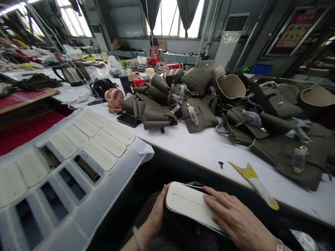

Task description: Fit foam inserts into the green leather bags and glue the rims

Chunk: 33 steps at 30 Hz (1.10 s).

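Low in front of me, over my lap, is a dark handbag with a cream oblong base panel [188,201] facing up; a thin line runs along the panel. My left hand [156,211] wraps round the bag's left end. Across the right part of the panel lies my right hand [230,212], its fingers stretched out and nearly flat. The bag's body below is mostly hidden in shadow. On the table edge beyond my right hand rest a yellow-and-white flat tool [255,184] and a small black piece [221,164].
A pale tray [86,223] at left holds several cream panels [101,153] beside dark openings. Many olive handbags [199,115] are heaped on the white table [183,150]. A phone [128,120] and pink fan [114,99] stand nearby. A person [157,55] sits far back.
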Each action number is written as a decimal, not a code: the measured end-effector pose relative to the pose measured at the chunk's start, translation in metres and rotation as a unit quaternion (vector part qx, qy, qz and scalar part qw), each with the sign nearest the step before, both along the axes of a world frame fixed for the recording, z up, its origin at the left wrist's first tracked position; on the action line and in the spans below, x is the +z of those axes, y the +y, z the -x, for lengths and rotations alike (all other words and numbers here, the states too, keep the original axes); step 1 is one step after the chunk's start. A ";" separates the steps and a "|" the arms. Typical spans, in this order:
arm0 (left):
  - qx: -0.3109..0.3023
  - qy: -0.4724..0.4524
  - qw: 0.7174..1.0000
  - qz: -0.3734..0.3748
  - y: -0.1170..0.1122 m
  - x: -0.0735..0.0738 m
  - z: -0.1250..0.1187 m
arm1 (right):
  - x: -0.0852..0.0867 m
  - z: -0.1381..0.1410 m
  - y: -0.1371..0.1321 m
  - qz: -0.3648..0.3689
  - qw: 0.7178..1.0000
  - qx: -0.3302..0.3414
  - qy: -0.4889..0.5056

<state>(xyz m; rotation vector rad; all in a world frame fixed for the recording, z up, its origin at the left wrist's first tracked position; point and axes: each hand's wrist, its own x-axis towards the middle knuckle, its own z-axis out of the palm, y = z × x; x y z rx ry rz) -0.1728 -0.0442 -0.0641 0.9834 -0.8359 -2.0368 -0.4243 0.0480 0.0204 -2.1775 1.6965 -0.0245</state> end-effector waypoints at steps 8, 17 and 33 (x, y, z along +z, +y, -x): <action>-0.008 0.004 1.000 -0.029 0.000 -0.002 0.000 | -0.003 -0.008 -0.002 0.070 0.997 -0.007 -0.019; 0.013 0.094 0.994 -0.050 0.002 0.005 0.007 | -0.014 -0.050 -0.030 0.173 0.976 0.131 0.004; 0.018 0.082 0.996 -0.041 0.006 -0.006 0.009 | -0.022 -0.049 -0.034 0.155 0.976 0.140 0.068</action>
